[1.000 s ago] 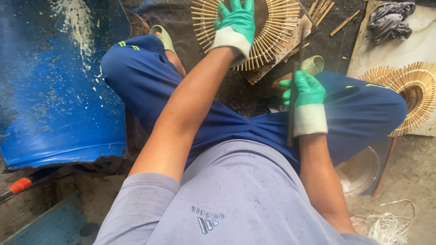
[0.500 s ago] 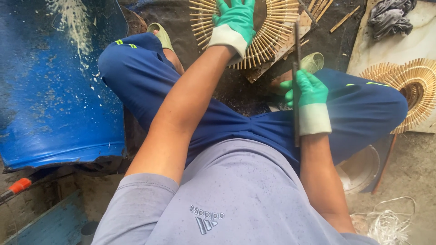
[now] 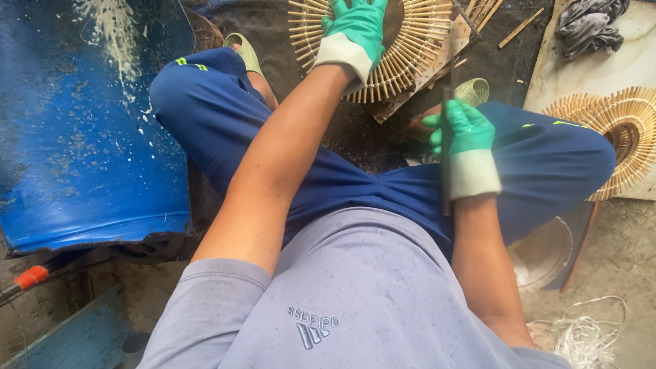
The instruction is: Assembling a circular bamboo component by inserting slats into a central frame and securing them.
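- Left hand, green glove, is pressing flat on the bamboo ring w/ fingers spread, pinning it rather than gripping.
- Ring is lying on a dark board on the ground, just ahead of the knees, top centre of view.
- Right hand is closing in a fist round a thin dark stick, held upright, tip reaching up toward the ring's edge.
- Ring is looking light & stiff: many thin slats fanned round a hoop. Prob. fragile at the slat tips, could snap or splay if levered.
- Best hold, in my view: palm over the inner hoop, where the slats meet; not the outer tips.
- Stick is looking rigid, narrow; glove should be giving decent grip mid-shaft.
- A 2nd ring is sitting on a pale slab at right, well apart from both hands.
- Blue drum is lying at left.
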